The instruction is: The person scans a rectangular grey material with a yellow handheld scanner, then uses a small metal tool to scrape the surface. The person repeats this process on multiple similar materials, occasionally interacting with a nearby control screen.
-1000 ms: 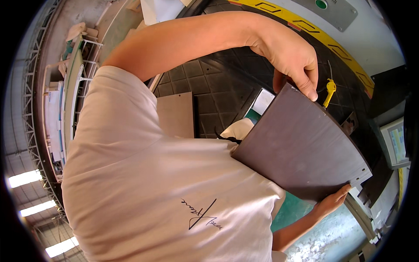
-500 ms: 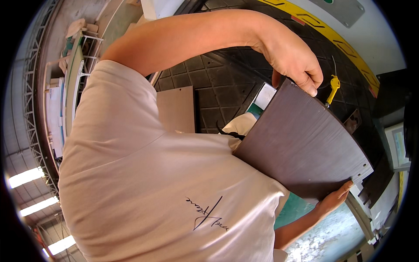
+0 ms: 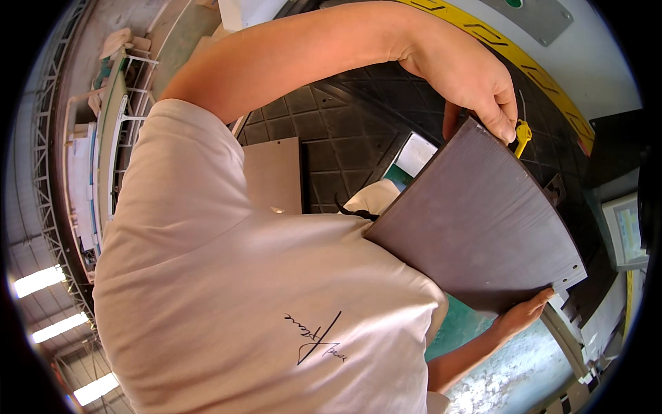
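Dark brown flat wooden panel (image 3: pixel 476 221) with small drilled holes near one corner is held edge to edge between both hands, leaning against the pale shirt (image 3: pixel 241 297). Left hand (image 3: pixel 476 83) clamps its upper corner, fingers curled over the edge and thumb behind; right hand (image 3: pixel 520 314) cups the lower edge from beneath, fingertips showing past it. Compared with a second ago the panel sits a little higher and closer to the chest, both holds unchanged, so it looks carried rather than set down. Beyond the upper corner a yellow plastic-handled tool (image 3: pixel 522 134) pokes out; behind lie a black ribbed floor mat (image 3: pixel 345 131) and a lighter brown board (image 3: pixel 276 172).
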### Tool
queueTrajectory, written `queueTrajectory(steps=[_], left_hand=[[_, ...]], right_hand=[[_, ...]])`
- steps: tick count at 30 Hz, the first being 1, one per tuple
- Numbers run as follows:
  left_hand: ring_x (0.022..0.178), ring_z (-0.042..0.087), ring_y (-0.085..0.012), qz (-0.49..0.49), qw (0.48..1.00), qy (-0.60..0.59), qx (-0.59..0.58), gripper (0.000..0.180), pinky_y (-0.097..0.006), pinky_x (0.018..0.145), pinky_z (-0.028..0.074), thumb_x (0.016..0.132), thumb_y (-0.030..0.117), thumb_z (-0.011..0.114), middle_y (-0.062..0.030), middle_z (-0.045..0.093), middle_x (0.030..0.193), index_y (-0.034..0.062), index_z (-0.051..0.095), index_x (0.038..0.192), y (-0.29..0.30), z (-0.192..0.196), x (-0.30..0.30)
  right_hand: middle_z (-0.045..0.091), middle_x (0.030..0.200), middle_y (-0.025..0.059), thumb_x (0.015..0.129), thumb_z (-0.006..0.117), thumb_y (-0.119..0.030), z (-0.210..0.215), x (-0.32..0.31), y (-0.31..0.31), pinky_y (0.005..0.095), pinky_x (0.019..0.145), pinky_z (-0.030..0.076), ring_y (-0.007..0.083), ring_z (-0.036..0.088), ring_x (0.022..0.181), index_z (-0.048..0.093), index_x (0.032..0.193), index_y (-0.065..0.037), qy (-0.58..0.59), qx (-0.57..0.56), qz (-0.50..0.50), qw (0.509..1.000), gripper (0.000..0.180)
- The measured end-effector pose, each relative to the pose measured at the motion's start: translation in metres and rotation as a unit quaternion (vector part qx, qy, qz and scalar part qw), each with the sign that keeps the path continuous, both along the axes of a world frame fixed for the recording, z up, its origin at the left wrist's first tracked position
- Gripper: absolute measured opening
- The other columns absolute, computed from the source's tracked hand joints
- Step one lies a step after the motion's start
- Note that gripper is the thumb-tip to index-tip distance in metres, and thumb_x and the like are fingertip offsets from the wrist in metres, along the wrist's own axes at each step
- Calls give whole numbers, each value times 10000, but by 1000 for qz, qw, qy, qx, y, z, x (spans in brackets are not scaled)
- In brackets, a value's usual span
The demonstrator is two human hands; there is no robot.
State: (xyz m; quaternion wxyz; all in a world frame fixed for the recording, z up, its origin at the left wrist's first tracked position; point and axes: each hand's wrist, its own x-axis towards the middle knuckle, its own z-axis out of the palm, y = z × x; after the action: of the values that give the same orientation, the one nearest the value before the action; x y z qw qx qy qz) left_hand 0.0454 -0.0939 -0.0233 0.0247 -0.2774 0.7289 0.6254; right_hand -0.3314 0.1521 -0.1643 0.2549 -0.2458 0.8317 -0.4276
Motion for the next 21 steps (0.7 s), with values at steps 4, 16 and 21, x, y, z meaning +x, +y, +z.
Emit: queueTrajectory(steps=[4,16,21], left_hand=[[1008,697,-202,-1,999,-6,-33,431,-354,831,638,1066,364,620,-111,730,1088,-35,739,1179,0,1,-4],[716,635,-136,-28,998,-53,11,347,-330,616,580,1055,276,658,-58,675,822,-66,710,1020,-3,14,-12],[941,722,-219,1,998,-50,-50,457,-339,837,633,1057,383,630,-122,740,1058,-46,747,1163,9,12,-10]], right_hand=[[521,1488,288,1039,385,-733,-2,3,1,503,1081,508,416,569,1326,462,1526,66,25,-3,-11,1000,939],[505,1499,312,1016,379,-773,-2,3,5,506,1074,521,440,562,1337,447,1542,62,63,14,-10,998,989],[515,1484,314,1024,383,-756,-3,3,4,509,1060,533,438,572,1324,460,1528,66,46,9,-8,999,968]])
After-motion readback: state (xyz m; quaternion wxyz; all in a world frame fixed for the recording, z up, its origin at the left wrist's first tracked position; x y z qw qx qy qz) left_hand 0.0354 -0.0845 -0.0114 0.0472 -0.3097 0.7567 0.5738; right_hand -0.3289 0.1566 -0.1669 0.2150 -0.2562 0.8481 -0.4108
